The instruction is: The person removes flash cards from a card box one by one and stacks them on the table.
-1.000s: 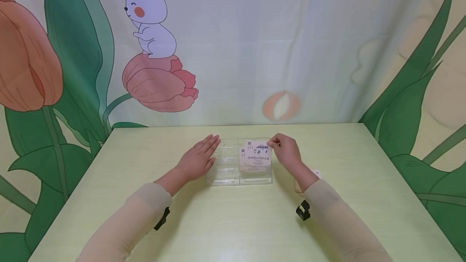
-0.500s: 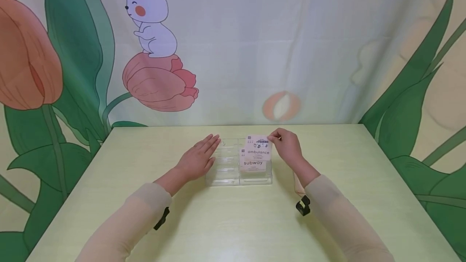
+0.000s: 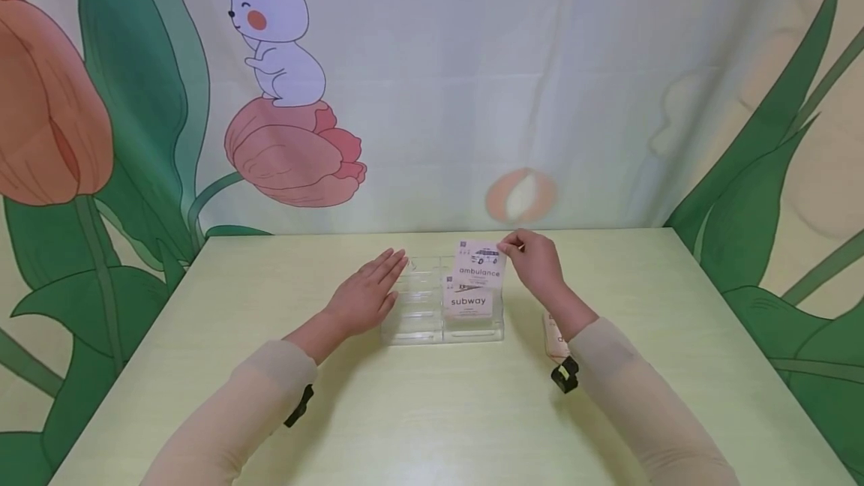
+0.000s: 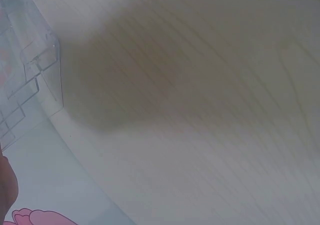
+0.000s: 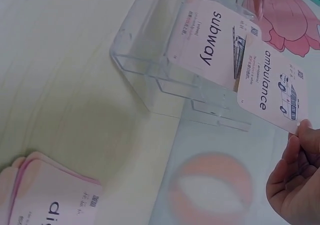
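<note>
Thumb and fingers of my right hand (image 3: 535, 262) pinch the right edge of a flashcard reading "ambulance" (image 3: 478, 267). That card overlaps the top of a "subway" flashcard (image 5: 204, 40), which stands in the right half of a clear, stepped plastic rack (image 3: 413, 325). The right wrist view shows the ambulance card (image 5: 272, 80) tilted, its lower edge by the subway card; whether it touches the rack there I cannot tell. My left hand (image 3: 361, 295), fingers straight and together, rests against the rack's left side. Only a bit of the left hand (image 4: 7, 185) shows in its wrist view.
A stack of flashcards (image 5: 55, 195) lies on the table right of the rack, partly under my right forearm in the head view. The pale table (image 3: 432, 411) ends at a printed curtain (image 3: 432, 96) behind the rack.
My right hand has lifted the ambulance card up and back, uncovering the word on the subway card below it. The left hand has stayed in place.
</note>
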Demonstrator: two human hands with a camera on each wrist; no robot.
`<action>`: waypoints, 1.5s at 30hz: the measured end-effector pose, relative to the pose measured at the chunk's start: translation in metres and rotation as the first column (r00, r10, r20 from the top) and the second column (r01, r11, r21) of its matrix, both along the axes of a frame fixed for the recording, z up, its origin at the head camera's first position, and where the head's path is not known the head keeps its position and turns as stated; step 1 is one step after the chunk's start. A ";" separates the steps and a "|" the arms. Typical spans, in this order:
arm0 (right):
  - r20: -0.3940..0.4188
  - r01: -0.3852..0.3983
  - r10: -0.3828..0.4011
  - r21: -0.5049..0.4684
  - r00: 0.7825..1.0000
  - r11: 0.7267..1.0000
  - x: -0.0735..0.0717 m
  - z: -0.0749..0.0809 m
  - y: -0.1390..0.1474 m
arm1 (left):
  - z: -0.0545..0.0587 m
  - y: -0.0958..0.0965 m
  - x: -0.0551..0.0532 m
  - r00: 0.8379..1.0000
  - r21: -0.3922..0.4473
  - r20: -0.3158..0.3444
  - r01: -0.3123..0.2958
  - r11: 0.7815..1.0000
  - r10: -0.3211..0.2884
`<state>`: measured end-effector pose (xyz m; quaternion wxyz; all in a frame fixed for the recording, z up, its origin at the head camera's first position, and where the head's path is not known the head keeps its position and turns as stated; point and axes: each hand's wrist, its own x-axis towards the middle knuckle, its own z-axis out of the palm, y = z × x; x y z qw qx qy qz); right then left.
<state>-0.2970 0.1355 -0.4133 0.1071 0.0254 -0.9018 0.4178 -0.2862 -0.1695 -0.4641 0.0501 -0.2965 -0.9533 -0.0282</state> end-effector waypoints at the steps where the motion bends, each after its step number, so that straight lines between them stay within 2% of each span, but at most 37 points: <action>1: -0.003 -0.004 0.004 0.000 1.000 1.000 0.001 0.001 0.000 | 0.000 0.000 0.000 1.000 -0.001 0.001 -0.001 1.000 0.001; 11: -0.034 -0.017 0.017 0.016 0.999 1.000 0.006 0.016 0.006 | -0.002 -0.001 0.000 1.000 0.008 -0.009 -0.001 1.000 0.001; 17: -0.008 -0.036 0.036 0.007 0.999 0.999 0.010 0.025 0.012 | -0.003 -0.001 0.000 1.000 0.012 -0.029 0.002 1.000 -0.002; 28: 0.048 -0.070 0.068 0.035 0.997 0.997 0.017 0.043 0.028 | -0.003 0.000 0.000 1.000 0.010 -0.022 0.001 1.000 -0.001; 45: 0.095 -0.037 0.031 0.056 0.995 0.998 0.025 0.047 0.056 | 0.002 0.002 0.002 1.000 -0.010 0.008 -0.009 1.000 0.009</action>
